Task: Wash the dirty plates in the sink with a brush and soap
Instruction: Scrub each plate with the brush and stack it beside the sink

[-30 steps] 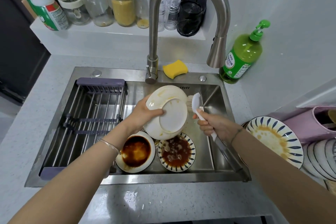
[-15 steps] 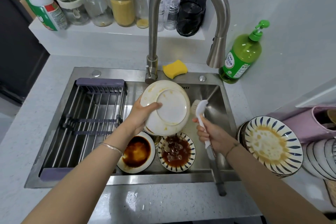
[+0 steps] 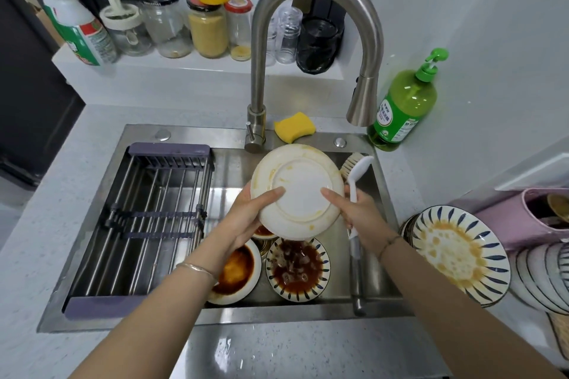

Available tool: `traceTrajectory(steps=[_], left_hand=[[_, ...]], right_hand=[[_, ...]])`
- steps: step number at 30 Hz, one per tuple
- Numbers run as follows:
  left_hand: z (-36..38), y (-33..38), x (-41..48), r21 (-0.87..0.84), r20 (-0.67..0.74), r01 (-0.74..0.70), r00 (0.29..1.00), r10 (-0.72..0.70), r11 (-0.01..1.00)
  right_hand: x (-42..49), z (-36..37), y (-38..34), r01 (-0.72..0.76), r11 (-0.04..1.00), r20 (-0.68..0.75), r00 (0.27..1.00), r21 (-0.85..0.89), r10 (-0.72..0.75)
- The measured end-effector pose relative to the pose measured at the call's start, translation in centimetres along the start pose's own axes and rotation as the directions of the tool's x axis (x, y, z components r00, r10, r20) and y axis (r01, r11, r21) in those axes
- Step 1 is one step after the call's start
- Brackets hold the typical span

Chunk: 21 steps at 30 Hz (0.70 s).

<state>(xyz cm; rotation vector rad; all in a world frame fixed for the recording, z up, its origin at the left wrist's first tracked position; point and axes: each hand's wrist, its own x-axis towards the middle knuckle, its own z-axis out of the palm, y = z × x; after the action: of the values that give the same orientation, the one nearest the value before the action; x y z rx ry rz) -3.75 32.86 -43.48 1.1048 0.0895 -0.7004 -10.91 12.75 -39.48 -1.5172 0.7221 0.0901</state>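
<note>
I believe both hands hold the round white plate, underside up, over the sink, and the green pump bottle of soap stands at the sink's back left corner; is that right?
Not quite: the head view shows the green pump bottle of soap at the back right corner of the steel sink. The left hand and right hand do hold the round white plate underside up.

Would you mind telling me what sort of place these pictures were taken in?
Most likely a home kitchen: a steel sink with dirty plates in it, a bottle of dish soap beside it, and food jars on the shelf behind.
</note>
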Motion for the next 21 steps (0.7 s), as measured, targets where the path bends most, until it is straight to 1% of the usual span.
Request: traceTrajectory(steps=[2, 3, 4, 6, 8, 11, 13, 14, 16, 17, 19, 20, 21], left_hand=[[-0.6, 1.0, 0.0, 0.129, 0.018, 0.003, 1.000, -0.005, 0.992], [-0.7, 1.6, 0.0, 0.221, 0.016, 0.005, 1.000, -0.009, 0.975], [-0.7, 2.1, 0.0, 0.325, 0.023, 0.001, 1.000, -0.009, 0.946], [-0.3, 3.1, 0.0, 0.499, 0.089, -0.041, 0.996, -0.004, 0.865], [0.2, 3.6, 0.0, 0.584, 0.148, -0.085, 0.989, -0.002, 0.807], [0.5, 3.5, -0.2, 0.606, 0.174, -0.132, 0.984, 0.031, 0.784], [0.2, 3.1, -0.3, 0.591, 0.151, -0.137, 0.987, 0.057, 0.795], [-0.1, 2.9, -0.4, 0.571, 0.131, -0.133, 0.989, 0.070, 0.810], [-0.7, 2.5, -0.4, 0.522, 0.061, -0.116, 0.993, 0.098, 0.845], [-1.0, 2.4, -0.4, 0.497, 0.021, -0.106, 0.994, 0.110, 0.861], [-1.4, 2.3, -0.3, 0.441, -0.033, -0.101, 0.991, 0.128, 0.892], [-1.4, 2.3, -0.3, 0.421, -0.044, -0.101, 0.990, 0.131, 0.901], [-1.3, 2.3, -0.3, 0.408, -0.050, -0.101, 0.990, 0.132, 0.908]], right_hand=[[-0.3, -0.8, -1.0, 0.091, 0.989, 0.047, 0.995, -0.121, -0.085], [-0.3, -1.1, -1.6, 0.141, 0.975, 0.085, 0.988, -0.172, -0.127], [-0.2, -1.3, -1.9, 0.191, 0.958, 0.135, 0.977, -0.215, -0.164], [-0.1, -1.5, -2.4, 0.268, 0.925, 0.233, 0.950, -0.270, -0.207], [0.2, -1.5, -2.7, 0.314, 0.902, 0.292, 0.929, -0.297, -0.227], [0.3, -1.5, -3.0, 0.314, 0.910, 0.329, 0.919, -0.271, -0.219], [0.4, -1.7, -3.2, 0.281, 0.918, 0.314, 0.931, -0.281, -0.189], [0.5, -1.9, -3.2, 0.253, 0.913, 0.283, 0.945, -0.319, -0.162], [0.8, -2.4, -2.9, 0.153, 0.894, 0.211, 0.975, -0.421, -0.068], [0.8, -2.6, -2.8, 0.073, 0.899, 0.180, 0.984, -0.432, 0.006], [0.9, -2.8, -2.5, -0.100, 0.941, 0.144, 0.978, -0.324, 0.153], [0.9, -2.8, -2.4, -0.153, 0.950, 0.138, 0.971, -0.273, 0.196], [1.0, -2.8, -2.4, -0.174, 0.949, 0.134, 0.968, -0.264, 0.214]])
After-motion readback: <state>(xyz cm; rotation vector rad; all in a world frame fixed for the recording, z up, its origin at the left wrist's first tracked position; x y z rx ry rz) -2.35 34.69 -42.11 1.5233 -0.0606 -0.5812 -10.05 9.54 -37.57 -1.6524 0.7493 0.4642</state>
